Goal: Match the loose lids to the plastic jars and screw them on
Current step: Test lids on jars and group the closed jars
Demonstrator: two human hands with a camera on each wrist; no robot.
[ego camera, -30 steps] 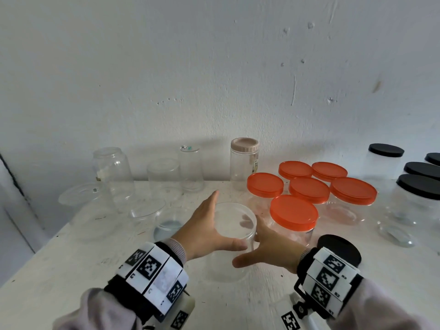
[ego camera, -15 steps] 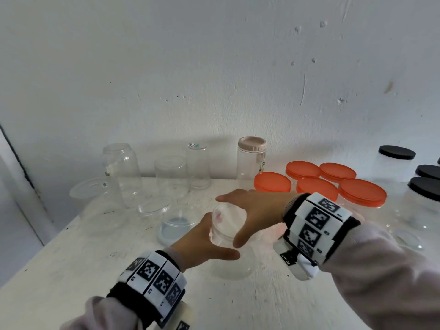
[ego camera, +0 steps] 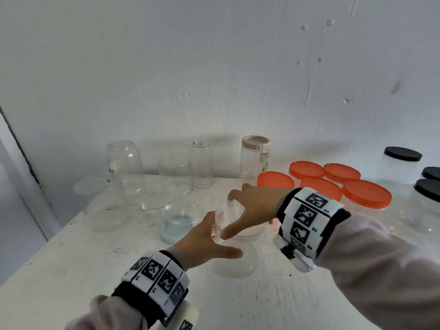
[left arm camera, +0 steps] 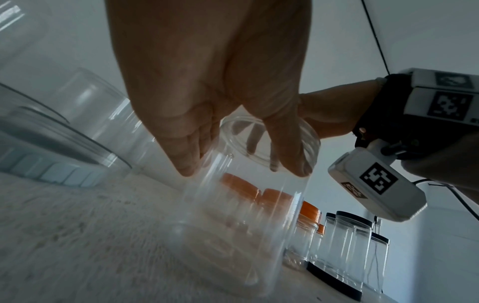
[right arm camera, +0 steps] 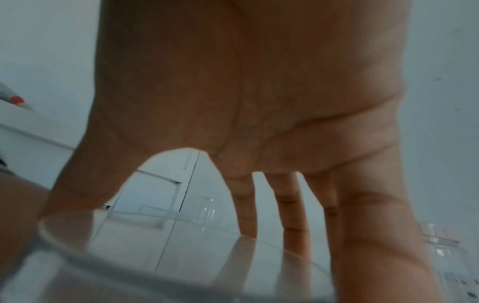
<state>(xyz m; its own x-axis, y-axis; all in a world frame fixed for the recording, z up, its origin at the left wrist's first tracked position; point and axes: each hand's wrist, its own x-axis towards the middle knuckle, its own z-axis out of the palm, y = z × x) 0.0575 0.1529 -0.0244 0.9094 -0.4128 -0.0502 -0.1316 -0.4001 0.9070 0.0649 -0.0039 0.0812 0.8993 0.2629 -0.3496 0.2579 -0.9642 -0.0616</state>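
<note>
Fingers (ego camera: 234,201) of right hand (ego camera: 254,203) splayed around clear lid (ego camera: 240,222) to twist, left hand (ego camera: 204,244) wrapped round clear jar (ego camera: 234,260) against spinning

From head height we look fwd and down over the counter (ego camera: 59,270) toward the wall. L wrist cam sits low, close under the palm, facing up along the fingers; R wrist cam likewise, closer still. All three share the clear jar (ego camera: 234,253).
</note>
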